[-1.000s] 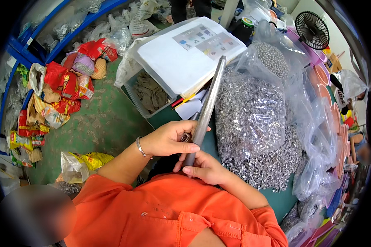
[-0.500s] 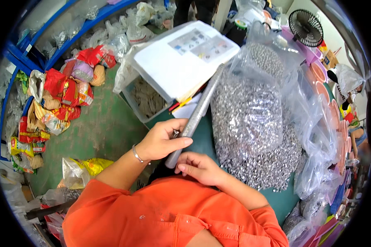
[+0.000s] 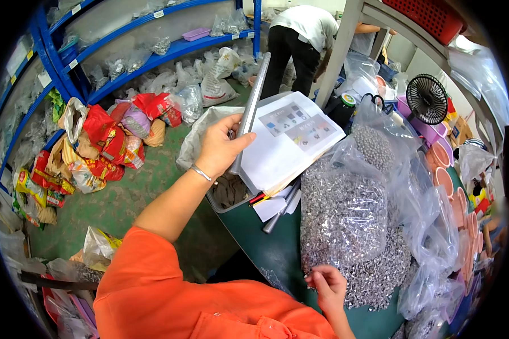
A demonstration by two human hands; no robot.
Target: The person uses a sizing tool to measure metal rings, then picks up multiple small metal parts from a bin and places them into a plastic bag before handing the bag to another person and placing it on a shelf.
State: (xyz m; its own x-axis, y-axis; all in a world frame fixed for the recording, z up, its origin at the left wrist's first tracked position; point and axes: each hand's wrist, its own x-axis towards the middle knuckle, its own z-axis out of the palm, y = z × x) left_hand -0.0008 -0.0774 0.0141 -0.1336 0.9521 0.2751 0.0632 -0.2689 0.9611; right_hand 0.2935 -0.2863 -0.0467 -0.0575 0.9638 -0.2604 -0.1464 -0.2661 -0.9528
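Observation:
My left hand (image 3: 223, 144) is wrapped around a long grey metal rod (image 3: 253, 96), holding it upright and slightly tilted above the near corner of a plastic tub (image 3: 215, 203). Something small and dark shows between the fingers. At the near edge of a heap of small shiny metal pieces (image 3: 387, 265), my right hand (image 3: 328, 282) has its thumb and fingers drawn together. Whatever they hold, if anything, is too small to make out. A clear plastic bag (image 3: 345, 209) full of the same pieces lies on the heap. A second metal rod (image 3: 280, 214) rests on the green table.
A white printed sheet (image 3: 294, 135) covers much of the tub. Behind the bags stands a black fan (image 3: 427, 99). Colourful sacks (image 3: 107, 135) lie on the floor at left, below blue shelves (image 3: 141, 28). A person (image 3: 300, 45) bends over at the back.
My left hand has lifted the metal rod up and away from my body. The right hand has left the rod's lower end for the heap. The view has tilted up.

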